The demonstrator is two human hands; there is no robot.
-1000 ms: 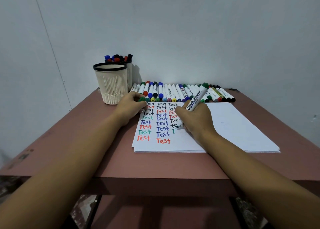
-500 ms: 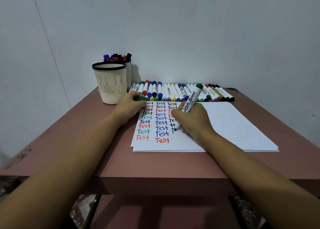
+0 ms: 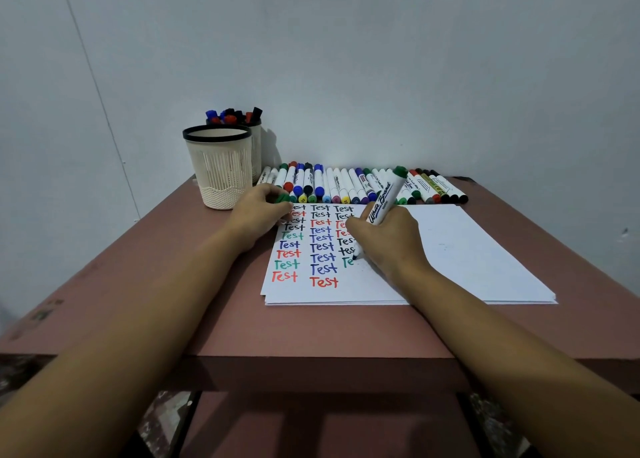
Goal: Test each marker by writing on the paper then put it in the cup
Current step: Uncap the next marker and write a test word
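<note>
My right hand (image 3: pixel 388 243) grips a white whiteboard marker (image 3: pixel 384 198) with a green end, its tip touching the paper (image 3: pixel 467 249) beside a half-written green "Te". Columns of coloured "Test" words fill the sheet's left part. My left hand (image 3: pixel 258 215) rests on the paper's upper left corner and holds a green cap (image 3: pixel 283 198) in its fingers. A cream cup (image 3: pixel 219 166) with a black rim stands at the back left. Behind it a second cup (image 3: pixel 254 146) holds several markers.
A row of several markers (image 3: pixel 346 187) lies along the wall behind the paper. The paper is a small stack on a reddish-brown table (image 3: pixel 138 284), whose front edge is near me. A grey wall closes the back.
The marker tip has moved along the line, adding to the green word. The marker's upper end has swung slightly. My left hand has stayed in place.
</note>
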